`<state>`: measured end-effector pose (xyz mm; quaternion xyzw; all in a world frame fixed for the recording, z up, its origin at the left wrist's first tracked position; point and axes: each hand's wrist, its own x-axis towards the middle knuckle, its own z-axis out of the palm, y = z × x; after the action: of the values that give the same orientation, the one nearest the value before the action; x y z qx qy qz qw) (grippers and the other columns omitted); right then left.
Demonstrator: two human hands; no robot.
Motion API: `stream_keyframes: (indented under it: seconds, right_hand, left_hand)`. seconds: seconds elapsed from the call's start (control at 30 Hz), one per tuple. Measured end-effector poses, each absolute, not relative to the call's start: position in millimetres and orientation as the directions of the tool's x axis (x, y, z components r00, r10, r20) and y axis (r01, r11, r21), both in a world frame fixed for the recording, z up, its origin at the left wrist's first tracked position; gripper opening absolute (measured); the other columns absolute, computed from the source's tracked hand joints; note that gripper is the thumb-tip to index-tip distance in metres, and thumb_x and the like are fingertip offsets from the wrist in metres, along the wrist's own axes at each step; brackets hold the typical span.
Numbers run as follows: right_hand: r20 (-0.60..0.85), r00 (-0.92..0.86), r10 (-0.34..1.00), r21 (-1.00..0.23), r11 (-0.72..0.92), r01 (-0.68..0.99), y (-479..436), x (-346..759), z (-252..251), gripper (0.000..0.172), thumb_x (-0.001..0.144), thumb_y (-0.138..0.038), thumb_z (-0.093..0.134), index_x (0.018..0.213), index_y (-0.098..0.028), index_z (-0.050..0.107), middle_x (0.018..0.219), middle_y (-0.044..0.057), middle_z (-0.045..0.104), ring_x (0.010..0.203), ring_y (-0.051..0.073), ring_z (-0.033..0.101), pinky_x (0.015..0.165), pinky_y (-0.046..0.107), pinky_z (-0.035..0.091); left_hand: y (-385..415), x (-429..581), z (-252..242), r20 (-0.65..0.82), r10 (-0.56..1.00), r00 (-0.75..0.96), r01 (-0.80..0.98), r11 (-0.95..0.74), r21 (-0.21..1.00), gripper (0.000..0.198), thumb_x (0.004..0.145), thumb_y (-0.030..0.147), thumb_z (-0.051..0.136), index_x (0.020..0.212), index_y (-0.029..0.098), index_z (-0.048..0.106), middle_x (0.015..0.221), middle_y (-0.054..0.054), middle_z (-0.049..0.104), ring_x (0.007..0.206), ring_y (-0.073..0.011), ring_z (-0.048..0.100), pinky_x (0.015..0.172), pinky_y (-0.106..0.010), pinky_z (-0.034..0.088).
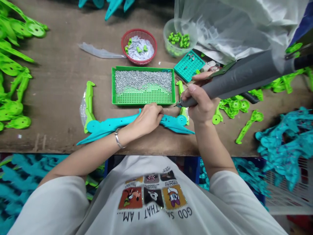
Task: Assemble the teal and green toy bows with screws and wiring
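Observation:
My right hand [202,102] is closed round a grey power screwdriver [234,78]. Its bit points left, a little above the work. A long teal plastic part [112,123], shaped like a bow, lies across the table in front of me. My left hand [149,119] covers its middle with bent fingers closed over it; what the fingertips touch is partly hidden. Green plastic arms stand at both ends of the teal part, the left arm [89,106] with a clear blade-like piece beside it. Just beyond is a green tray [144,101] of small metal screws.
A red basket [124,42] holds pale pieces, and a clear tub [168,40] holds green bits. A small teal tray [179,67] lies near the screwdriver. Green parts [12,68] pile up at left; teal parts [283,140] heap at right. A clear plastic bag [220,23] stands behind.

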<state>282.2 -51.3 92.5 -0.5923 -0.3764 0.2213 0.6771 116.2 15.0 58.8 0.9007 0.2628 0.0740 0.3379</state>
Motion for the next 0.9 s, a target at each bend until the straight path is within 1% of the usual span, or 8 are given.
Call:
stream_keyframes:
  seconds: [0.1, 0.2, 0.3, 0.43, 0.57, 0.73, 0.8, 0.9]
  right_hand:
    - [0.275, 0.606, 0.746, -0.96, 0.247, 0.132, -51, 284, 92, 0.037, 0.078, -0.057, 0.077, 0.093, -0.029, 0.06, 0.057, -0.009, 0.052, 0.048, 0.012, 0.054, 0.052, 0.03, 0.047]
    - [0.281, 0.597, 0.751, -0.959, 0.247, 0.141, -51, 284, 90, 0.035, 0.08, -0.055, 0.076, 0.093, -0.028, 0.058, 0.058, -0.009, 0.054, 0.049, 0.011, 0.055, 0.053, 0.029, 0.047]
    - [0.274, 0.599, 0.753, -0.962, 0.223, 0.159, -50, 285, 88, 0.035, 0.08, -0.056, 0.075, 0.094, -0.028, 0.058, 0.058, -0.009, 0.054, 0.051, 0.011, 0.056, 0.056, 0.029, 0.047]
    - [0.301, 0.575, 0.761, -0.951, 0.283, 0.123, -47, 283, 86, 0.033, 0.081, -0.05, 0.076, 0.096, -0.029, 0.057, 0.056, -0.011, 0.054, 0.048, 0.01, 0.053, 0.054, 0.028, 0.045]
    - [0.276, 0.586, 0.762, -0.96, 0.254, 0.122, -42, 281, 85, 0.032, 0.081, -0.053, 0.075, 0.09, -0.027, 0.058, 0.057, -0.01, 0.051, 0.05, 0.01, 0.054, 0.055, 0.028, 0.047]
    - [0.299, 0.588, 0.752, -0.95, 0.294, 0.106, -32, 281, 81, 0.034, 0.079, -0.052, 0.078, 0.076, -0.025, 0.058, 0.056, -0.008, 0.052, 0.049, 0.01, 0.055, 0.055, 0.028, 0.049]
    - [0.317, 0.594, 0.74, -0.942, 0.32, 0.104, -27, 281, 79, 0.033, 0.079, -0.051, 0.079, 0.075, -0.026, 0.058, 0.056, -0.008, 0.053, 0.048, 0.01, 0.054, 0.054, 0.028, 0.048]
    - [0.336, 0.596, 0.729, -0.934, 0.341, 0.109, -22, 282, 78, 0.031, 0.078, -0.049, 0.08, 0.076, -0.026, 0.059, 0.055, -0.008, 0.054, 0.048, 0.011, 0.055, 0.053, 0.028, 0.048]
  left_hand:
    - [14, 115, 58, -0.079, 0.515, 0.854, 0.421, -0.592, 0.687, 0.014, 0.089, 0.017, 0.061, 0.081, 0.016, 0.073, 0.075, -0.005, 0.069, 0.073, -0.0195, 0.064, 0.07, -0.032, 0.046]
    - [13, 113, 56, -0.082, 0.524, 0.848, 0.426, -0.582, 0.693, 0.013, 0.09, 0.019, 0.063, 0.084, 0.016, 0.073, 0.081, -0.006, 0.071, 0.076, -0.0194, 0.065, 0.072, -0.032, 0.047]
    - [10, 111, 53, -0.04, 0.539, 0.842, 0.413, -0.595, 0.689, 0.009, 0.091, 0.019, 0.064, 0.089, 0.018, 0.073, 0.087, -0.005, 0.073, 0.08, -0.0197, 0.066, 0.074, -0.032, 0.047]
    - [3, 105, 43, 0.093, 0.558, 0.825, 0.348, -0.63, 0.694, 0.009, 0.094, 0.022, 0.064, 0.089, 0.018, 0.07, 0.085, -0.004, 0.069, 0.08, -0.018, 0.064, 0.072, -0.03, 0.047]
    - [-4, 98, 33, 0.26, 0.45, 0.855, 0.233, -0.779, 0.583, 0.022, 0.101, 0.021, 0.052, 0.09, 0.016, 0.071, 0.083, -0.006, 0.067, 0.08, -0.0187, 0.061, 0.074, -0.03, 0.048]
    - [-3, 93, 26, 0.329, 0.315, 0.89, 0.118, -0.857, 0.501, 0.033, 0.104, 0.013, 0.041, 0.097, 0.017, 0.073, 0.087, -0.007, 0.069, 0.085, -0.0181, 0.061, 0.079, -0.029, 0.048]
    - [-1, 93, 24, 0.337, 0.319, 0.886, 0.133, -0.87, 0.475, 0.031, 0.104, 0.014, 0.043, 0.096, 0.018, 0.073, 0.085, -0.005, 0.069, 0.082, -0.0179, 0.059, 0.076, -0.029, 0.047]
    - [-1, 95, 23, 0.346, 0.377, 0.859, 0.223, -0.884, 0.41, 0.026, 0.103, 0.02, 0.049, 0.094, 0.018, 0.073, 0.081, -0.005, 0.064, 0.078, -0.0187, 0.055, 0.069, -0.03, 0.044]
